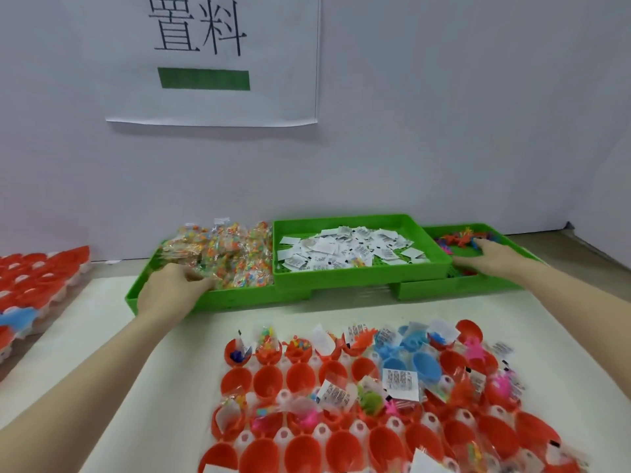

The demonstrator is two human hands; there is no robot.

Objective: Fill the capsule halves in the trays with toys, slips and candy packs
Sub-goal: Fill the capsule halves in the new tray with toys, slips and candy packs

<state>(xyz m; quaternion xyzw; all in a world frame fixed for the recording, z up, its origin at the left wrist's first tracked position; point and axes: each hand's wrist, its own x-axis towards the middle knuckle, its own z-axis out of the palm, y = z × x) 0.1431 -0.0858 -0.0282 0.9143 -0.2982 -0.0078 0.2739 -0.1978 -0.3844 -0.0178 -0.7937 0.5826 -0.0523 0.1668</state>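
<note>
left hand (170,290) grips candy packs (222,257); right hand (488,256) reaches into the toys (461,238) (grip hidden, cannot tell).

candy packs (225,257) left | slips (345,250) middle | toys (461,238) right | capsule tray (341,438) in front

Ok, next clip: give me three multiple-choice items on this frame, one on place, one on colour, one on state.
1. The left hand is at the bin of: A candy packs B paper slips C toys
2. The bins are: A blue B green C white
3. The nearest row of capsule halves is mostly: A filled B capped C empty

Key: 1 A, its fingers reach into the packs. 2 B, all three walls are green. 3 C, open red cups show bare insides.
</note>
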